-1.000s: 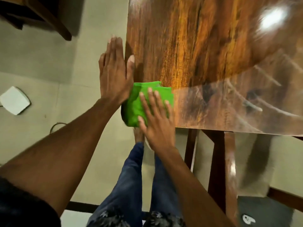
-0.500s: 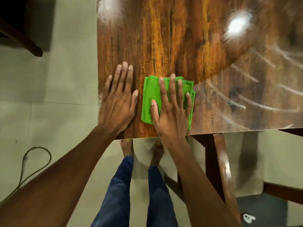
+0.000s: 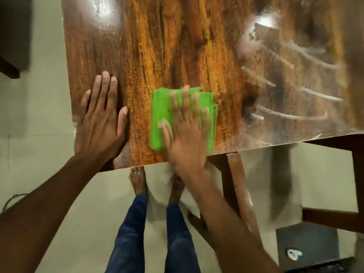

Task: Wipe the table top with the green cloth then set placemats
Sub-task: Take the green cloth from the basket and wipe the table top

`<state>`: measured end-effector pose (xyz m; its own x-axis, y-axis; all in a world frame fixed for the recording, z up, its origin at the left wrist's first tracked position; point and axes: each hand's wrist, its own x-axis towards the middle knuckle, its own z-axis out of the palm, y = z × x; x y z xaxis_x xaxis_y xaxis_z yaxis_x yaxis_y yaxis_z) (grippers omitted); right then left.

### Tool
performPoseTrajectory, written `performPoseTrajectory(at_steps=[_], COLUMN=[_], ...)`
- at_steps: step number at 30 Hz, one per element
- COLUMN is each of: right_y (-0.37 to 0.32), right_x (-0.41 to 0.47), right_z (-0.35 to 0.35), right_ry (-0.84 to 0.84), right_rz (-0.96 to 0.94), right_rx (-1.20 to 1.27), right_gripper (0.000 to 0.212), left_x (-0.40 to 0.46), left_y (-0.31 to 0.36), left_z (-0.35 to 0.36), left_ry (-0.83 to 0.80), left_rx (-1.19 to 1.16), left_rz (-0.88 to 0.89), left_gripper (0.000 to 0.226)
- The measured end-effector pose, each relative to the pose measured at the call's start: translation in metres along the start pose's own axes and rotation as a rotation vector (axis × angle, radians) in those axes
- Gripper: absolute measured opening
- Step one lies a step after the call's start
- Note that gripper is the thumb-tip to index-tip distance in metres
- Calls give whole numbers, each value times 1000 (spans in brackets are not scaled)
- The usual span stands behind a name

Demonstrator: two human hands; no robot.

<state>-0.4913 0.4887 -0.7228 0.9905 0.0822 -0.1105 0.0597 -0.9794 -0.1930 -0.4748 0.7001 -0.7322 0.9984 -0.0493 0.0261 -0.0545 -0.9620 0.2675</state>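
Green cloth (image 3: 160, 119) folded, flat on table (image 3: 177, 46) nr front edge, under right hand (image 3: 185, 138). Fingers (image 3: 178, 101) spread straight across cloth, pressing down; motion-blurred. Left hand (image 3: 99, 125) palm-down on table beside cloth, not touching, fingers straight, thumb out.

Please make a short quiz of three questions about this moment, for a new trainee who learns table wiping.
1. True or false: the left hand lies flat on the bare table top.
2. What does the right hand press on? A) green cloth B) placemat C) sponge
3. Fill in: the cloth lies near the table's ____ edge, seen from the person.

Key: 1 true; 2 A; 3 near
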Motion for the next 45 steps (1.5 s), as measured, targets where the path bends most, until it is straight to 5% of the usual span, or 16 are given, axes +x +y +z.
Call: performPoseTrajectory(at_steps=[3,6,16,19,26,34,45], right_y=[-44,-10,202,172,66,206,223], right_x=[-24,-7,23,14,-17,16,118], right_z=[7,6,-32,-29,-12,-38,-44], right_ry=[-74,-45,84,19,-117,14,52], right_rz=[-158,-208,128,105,-348,-14,-7], right_rx=[25,29,-5,22,-44,-36,33], right_gripper=[70,69,67,69,73,69,68], left_x=[0,-1,4,4,27,91,88], left_y=[-1,-1,-9,-6,76,182,191], left_z=[0,4,19,24,17,55,62], left_ry=[35,56,68,105,127,0,-48], left_rx=[-8,-18,-47,-116,-161,-149,9], left_rz=[13,32,34,33,107,101,63], left_gripper=[63,63,66,67,68,66,65])
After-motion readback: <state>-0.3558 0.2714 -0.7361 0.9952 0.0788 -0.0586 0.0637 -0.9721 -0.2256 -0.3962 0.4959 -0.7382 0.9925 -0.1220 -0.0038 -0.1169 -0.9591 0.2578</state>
